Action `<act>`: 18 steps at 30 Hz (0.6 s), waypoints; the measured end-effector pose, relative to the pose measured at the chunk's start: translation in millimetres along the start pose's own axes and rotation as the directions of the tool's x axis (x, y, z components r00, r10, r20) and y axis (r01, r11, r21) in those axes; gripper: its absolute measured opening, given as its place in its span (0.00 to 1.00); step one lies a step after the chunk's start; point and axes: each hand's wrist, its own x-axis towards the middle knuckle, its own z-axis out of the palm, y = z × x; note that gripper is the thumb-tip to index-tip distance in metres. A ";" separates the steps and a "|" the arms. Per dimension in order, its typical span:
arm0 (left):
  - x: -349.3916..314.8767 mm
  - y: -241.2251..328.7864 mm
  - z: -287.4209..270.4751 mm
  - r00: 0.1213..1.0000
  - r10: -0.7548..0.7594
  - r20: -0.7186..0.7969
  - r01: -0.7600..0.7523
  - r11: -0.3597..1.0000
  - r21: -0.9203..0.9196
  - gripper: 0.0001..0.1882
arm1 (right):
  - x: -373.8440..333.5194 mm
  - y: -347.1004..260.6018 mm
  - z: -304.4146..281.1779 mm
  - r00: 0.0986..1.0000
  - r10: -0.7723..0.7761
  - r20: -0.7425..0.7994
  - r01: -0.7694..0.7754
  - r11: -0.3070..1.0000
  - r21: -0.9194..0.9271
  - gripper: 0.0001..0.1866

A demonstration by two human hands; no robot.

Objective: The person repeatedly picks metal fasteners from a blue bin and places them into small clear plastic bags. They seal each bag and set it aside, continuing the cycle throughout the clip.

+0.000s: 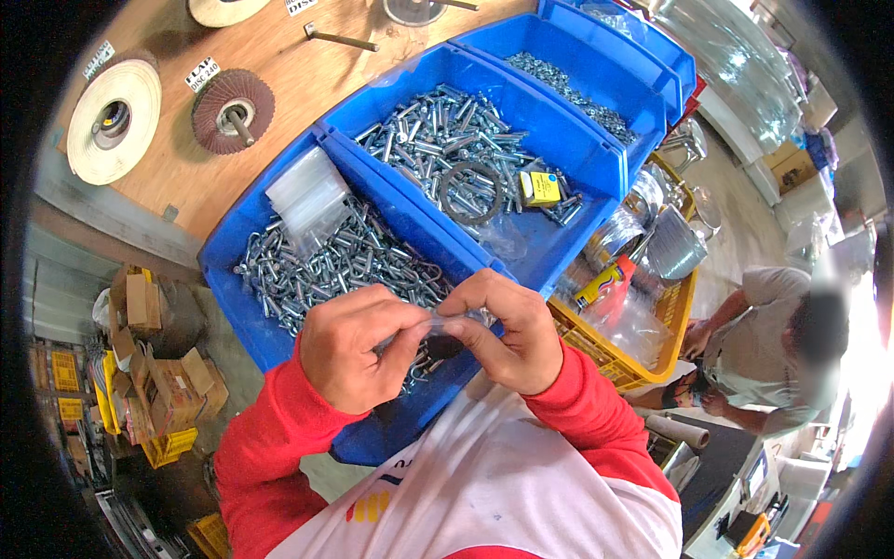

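Note:
My left hand [352,347] and my right hand [510,334] meet above the nearest blue bin [228,289]. Both pinch a small clear plastic bag [438,324] between thumb and forefinger, one at each side. Fingers hide most of the bag, so I cannot tell whether anything is in it. Below them, the bin holds many shiny hooked metal fasteners [345,265]. A stack of clear plastic bags [307,197] lies on these fasteners at the bin's far left.
The middle blue bin [587,166] holds bolts [447,130], a dark ring [471,194] and a yellow box [540,188]. Smaller hardware [568,91] fills a farther bin. Abrasive discs [233,112] hang on a wooden board. A yellow crate [666,349] and another person [764,345] are at right.

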 end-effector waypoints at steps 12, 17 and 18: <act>6.5 5.3 -1.1 0.992 0.126 -0.011 -0.125 0.991 0.050 0.04 | -7.8 1.8 11.4 0.990 0.009 -0.140 0.011 0.990 0.139 0.04; 6.7 8.4 -1.7 0.987 0.152 -0.047 -0.152 0.988 -0.011 0.04 | -5.1 -3.2 14.3 0.986 -0.067 -0.155 0.084 0.991 0.105 0.03; 6.2 9.2 -1.8 0.987 0.156 -0.046 -0.157 0.988 -0.006 0.04 | -5.0 -3.7 14.3 0.987 -0.077 -0.144 0.095 0.987 0.126 0.03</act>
